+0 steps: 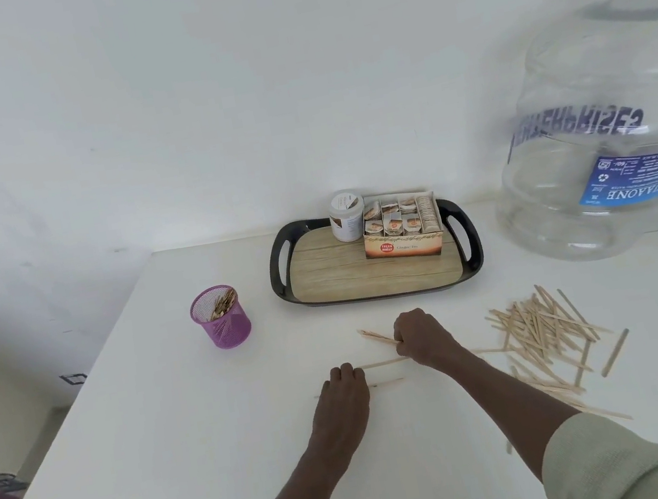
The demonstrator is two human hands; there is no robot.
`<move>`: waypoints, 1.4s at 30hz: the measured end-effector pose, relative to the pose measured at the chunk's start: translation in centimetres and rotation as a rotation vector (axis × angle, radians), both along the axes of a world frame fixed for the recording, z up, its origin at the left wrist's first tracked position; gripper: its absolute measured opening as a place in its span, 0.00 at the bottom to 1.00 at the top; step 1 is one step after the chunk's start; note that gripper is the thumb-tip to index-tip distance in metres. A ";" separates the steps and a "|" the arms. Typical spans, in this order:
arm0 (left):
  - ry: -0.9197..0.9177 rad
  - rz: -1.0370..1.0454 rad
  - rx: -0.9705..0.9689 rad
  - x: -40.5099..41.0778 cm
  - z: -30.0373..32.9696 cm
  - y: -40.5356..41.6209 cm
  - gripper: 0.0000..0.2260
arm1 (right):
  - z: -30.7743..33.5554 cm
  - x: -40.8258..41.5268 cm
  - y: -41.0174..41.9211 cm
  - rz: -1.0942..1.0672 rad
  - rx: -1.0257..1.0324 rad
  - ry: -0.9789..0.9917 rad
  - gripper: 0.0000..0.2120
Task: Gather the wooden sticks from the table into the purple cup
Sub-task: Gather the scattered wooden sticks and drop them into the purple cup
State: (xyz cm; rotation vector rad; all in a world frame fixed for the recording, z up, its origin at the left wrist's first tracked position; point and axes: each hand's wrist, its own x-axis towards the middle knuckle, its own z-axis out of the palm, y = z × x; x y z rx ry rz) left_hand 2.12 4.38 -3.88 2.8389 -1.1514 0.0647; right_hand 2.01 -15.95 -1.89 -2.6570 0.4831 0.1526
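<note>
On table, right hand (420, 338) fingers grip sticks (378, 337); left hand (342, 396) curled, grip unclear.

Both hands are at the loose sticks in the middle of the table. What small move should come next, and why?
Probably the left hand should pinch up the single stick lying at its fingertips. The right hand already grips a few sticks, while this one still lies flat on the table. The purple cup stands to the left, the next stop.
</note>
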 end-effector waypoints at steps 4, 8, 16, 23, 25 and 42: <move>0.102 0.017 -0.037 0.4 -0.3 0.2 0.08 | 0.4 -0.6 -0.9 -0.054 0.124 -0.003 0.07; 0.392 0.189 -0.320 1.7 -0.2 -0.1 0.10 | 1.4 -0.7 -2.0 -0.106 0.198 -0.069 0.04; 1.245 0.798 -1.064 2.0 3.7 -5.4 0.14 | 5.7 -0.7 -2.1 -0.070 0.316 -0.158 0.05; 1.420 0.714 -1.276 1.5 6.5 -9.7 0.20 | 6.6 -1.5 0.0 -0.160 0.563 -0.227 0.03; 1.431 0.668 -1.261 1.6 6.6 -10.4 0.26 | 6.5 -1.7 0.2 -0.208 0.550 -0.248 0.04; 1.231 0.758 -1.495 1.8 8.0 -11.1 0.14 | 4.7 -3.7 0.8 -0.542 0.653 -0.508 0.08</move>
